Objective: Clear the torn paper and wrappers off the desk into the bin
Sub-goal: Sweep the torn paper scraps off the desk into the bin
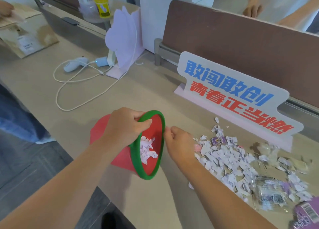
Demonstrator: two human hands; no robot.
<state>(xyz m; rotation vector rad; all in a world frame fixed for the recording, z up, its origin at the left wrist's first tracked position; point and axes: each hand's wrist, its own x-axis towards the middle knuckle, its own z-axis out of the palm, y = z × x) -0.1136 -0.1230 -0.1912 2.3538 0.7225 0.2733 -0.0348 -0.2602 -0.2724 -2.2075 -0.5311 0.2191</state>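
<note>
1. Fingers (145, 122) of my left hand (124, 127) hook the bin (120, 161) rim, tipping its mouth toward the torn paper (229, 158).
2. My right hand (179, 144) curls beside that rim; whether it holds anything, I cannot tell.
3. Wrappers (269, 194) lie among the paper on the desk (138, 90).

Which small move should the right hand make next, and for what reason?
Probably the right hand should reach to the torn paper pile and sweep more scraps toward the bin. The left hand grips the green rim and holds the bin tilted, mouth facing the pile; some scraps lie inside, but most paper and the wrappers lie on the desk.
</note>
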